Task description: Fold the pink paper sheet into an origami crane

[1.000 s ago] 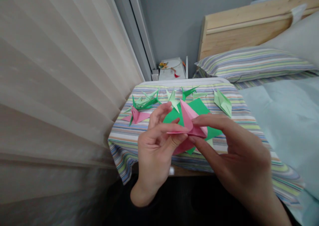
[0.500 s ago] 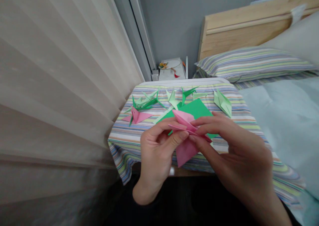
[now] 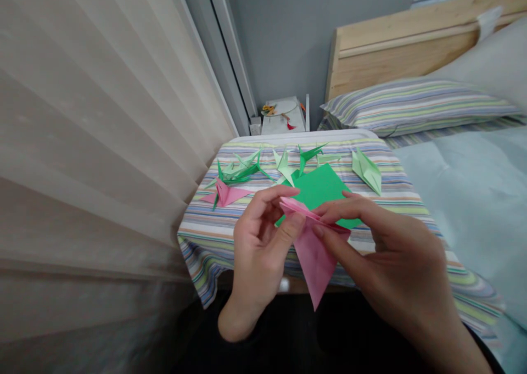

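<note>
A partly folded sheet of pink origami paper (image 3: 315, 261) is held in the air above the table's near edge, one long point hanging downward. My left hand (image 3: 263, 242) pinches its upper left part with the thumb in front; the index finger is raised behind it. My right hand (image 3: 382, 247) grips the right side between thumb and fingers. Behind the pink paper lies a flat green sheet (image 3: 321, 184). To the left rests a pink folded crane (image 3: 226, 194), touching several green folded cranes (image 3: 242, 171).
A striped cloth (image 3: 206, 225) covers the small table. More folded pieces lie toward the back, among them a light green one (image 3: 366, 171) at right. A curtain (image 3: 102, 143) borders the left side; a bed (image 3: 461, 182) with a striped pillow (image 3: 420, 107) stands at right.
The pink paper's upper flap has come down toward the fold, and its lower point now hangs longer. My left index finger has lifted away from the paper; my right hand stays nearly in place.
</note>
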